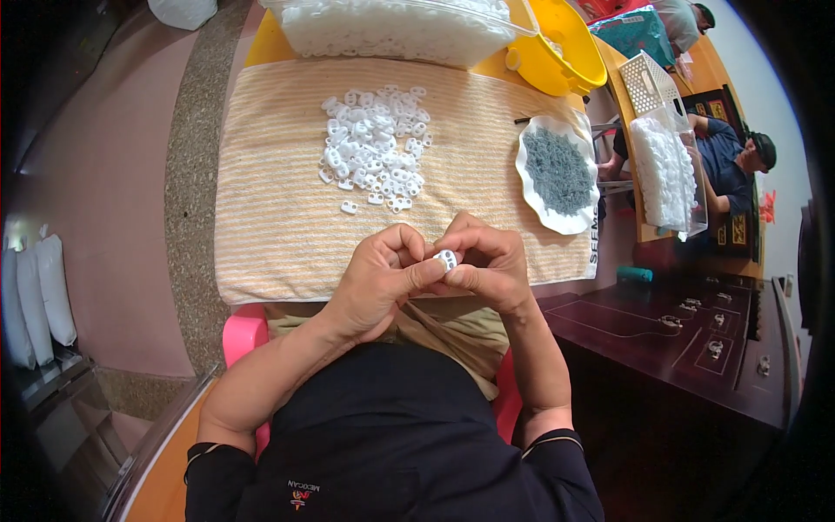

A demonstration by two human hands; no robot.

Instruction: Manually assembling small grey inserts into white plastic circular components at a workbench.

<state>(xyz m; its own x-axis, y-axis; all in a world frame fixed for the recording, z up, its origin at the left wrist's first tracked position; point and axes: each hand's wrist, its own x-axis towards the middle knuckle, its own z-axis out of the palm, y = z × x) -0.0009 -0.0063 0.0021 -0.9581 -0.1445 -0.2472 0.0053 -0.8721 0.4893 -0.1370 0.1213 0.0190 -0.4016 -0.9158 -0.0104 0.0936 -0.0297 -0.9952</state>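
Observation:
Near the table's front edge, my left hand and my right hand meet, both closed in a pinch. Between their fingertips is a small white plastic piece with dark grey spots on its face. I cannot tell whether those are holes or inserts. A loose pile of small white two-holed plastic pieces lies beyond my hands on the striped towel. To the right, a white scalloped dish holds many tiny grey parts, too small to make out singly.
A clear bin full of white pieces stands at the far edge beside a yellow basin. A short black stick lies by the dish. At right, a person sits by another filled bin. White sacks stand far left.

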